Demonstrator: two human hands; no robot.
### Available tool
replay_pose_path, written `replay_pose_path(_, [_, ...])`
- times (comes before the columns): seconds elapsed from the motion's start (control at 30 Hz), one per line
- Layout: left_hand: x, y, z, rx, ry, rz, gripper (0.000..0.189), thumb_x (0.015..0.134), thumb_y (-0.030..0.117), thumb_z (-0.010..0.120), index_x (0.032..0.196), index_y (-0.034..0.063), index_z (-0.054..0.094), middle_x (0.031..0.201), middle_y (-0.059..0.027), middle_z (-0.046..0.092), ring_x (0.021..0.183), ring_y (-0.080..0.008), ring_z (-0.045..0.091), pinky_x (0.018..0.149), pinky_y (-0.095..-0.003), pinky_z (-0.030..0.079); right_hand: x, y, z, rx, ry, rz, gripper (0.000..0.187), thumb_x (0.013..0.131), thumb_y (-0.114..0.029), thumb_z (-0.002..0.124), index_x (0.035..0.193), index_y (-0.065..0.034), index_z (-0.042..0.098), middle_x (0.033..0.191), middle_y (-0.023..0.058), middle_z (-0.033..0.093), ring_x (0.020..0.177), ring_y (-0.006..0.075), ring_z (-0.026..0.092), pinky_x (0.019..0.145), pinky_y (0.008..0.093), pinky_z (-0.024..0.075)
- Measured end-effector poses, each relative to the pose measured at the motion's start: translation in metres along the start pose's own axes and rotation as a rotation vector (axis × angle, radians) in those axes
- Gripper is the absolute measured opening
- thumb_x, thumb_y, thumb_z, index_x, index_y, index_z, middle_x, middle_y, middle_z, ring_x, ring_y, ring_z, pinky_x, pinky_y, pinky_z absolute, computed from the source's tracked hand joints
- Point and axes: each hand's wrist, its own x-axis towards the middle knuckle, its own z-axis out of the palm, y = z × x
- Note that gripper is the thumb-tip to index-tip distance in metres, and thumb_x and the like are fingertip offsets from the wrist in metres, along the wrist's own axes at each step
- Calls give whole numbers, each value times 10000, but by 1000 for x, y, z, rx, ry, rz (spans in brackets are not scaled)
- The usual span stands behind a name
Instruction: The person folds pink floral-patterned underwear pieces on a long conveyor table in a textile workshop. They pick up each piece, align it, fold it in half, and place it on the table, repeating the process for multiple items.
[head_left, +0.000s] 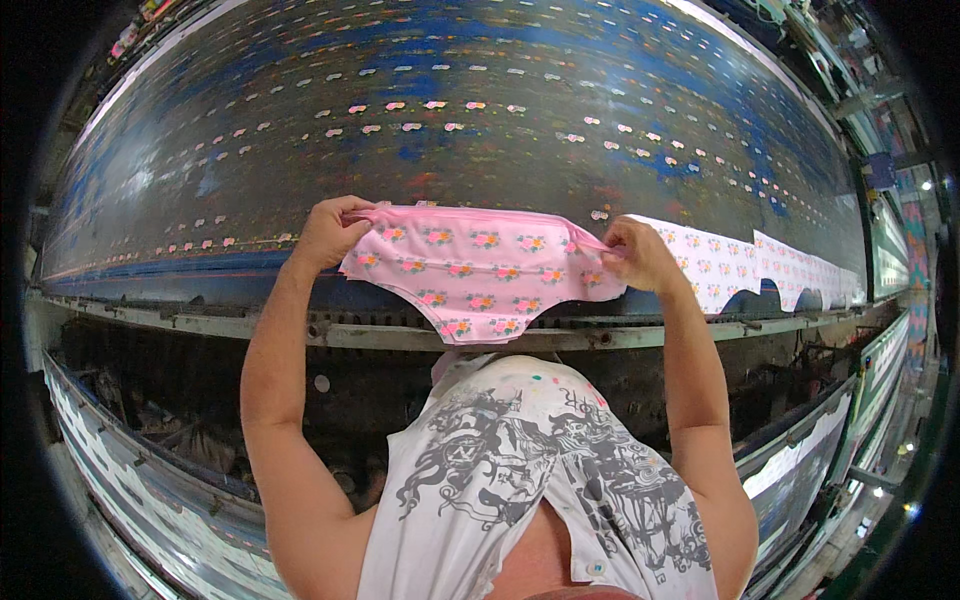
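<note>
Between my two hands stretches a stack of pink fabric panels (480, 259), cut like briefs and printed with rows of flower bunches. My left hand (337, 231) pinches its upper left corner. At the upper right corner, my right hand (641, 251) grips a bunched fold of the cloth. The narrow lower end reaches over the near edge of the long printing table (480, 169). Just right of my right hand, a paler flower-printed fabric panel (712, 262) lies on the table and is partly hidden by that hand.
More printed panels (799, 270) lie in a row along the near edge to the right. Rows of small flower print marks (435, 105) cover the dark table surface. A metal rail (375, 336) runs along the near side. Behind me stands another long table (161, 517) bearing pale pieces.
</note>
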Motion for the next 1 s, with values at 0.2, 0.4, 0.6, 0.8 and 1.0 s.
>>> replay_pose_path(0.2, [7,49,10,422,-21,167,344,923,54,768,1266,64,802,1273,-162,792,1137,-329,776,995,-431,612,-39,-113,2,886,-120,-223,138,788,-69,751,844,-18,636,853,54,651,779,126,588,684,304,485])
replay_pose_path(0.4, [10,56,7,844,-158,278,301,923,97,714,1206,94,817,1138,-182,759,1141,-398,709,1014,-482,555,-68,-158,-33,1025,-176,-506,196,771,-64,755,765,-30,562,818,122,657,703,265,585,636,357,485])
replay_pose_path(0.6, [1,106,9,570,4,329,229,881,-61,689,1093,1,750,1025,-153,660,1016,-329,678,878,-406,538,-111,-76,-85,865,111,-413,198,767,-41,765,762,-45,567,812,110,671,731,236,620,652,351,495])
replay_pose_path(0.8, [-29,249,96,507,44,438,270,871,-96,703,1125,-10,739,1014,-162,613,965,-351,640,878,-433,532,-196,53,-169,613,523,-325,143,746,-2,743,801,-67,628,808,105,700,751,196,659,659,326,512])
replay_pose_path(1.0, [-22,336,230,612,-87,529,271,875,-116,704,1115,8,717,1055,-150,611,1038,-358,629,902,-433,526,-272,181,-218,659,686,-306,157,796,5,757,784,-57,613,836,111,705,750,189,636,660,312,500])
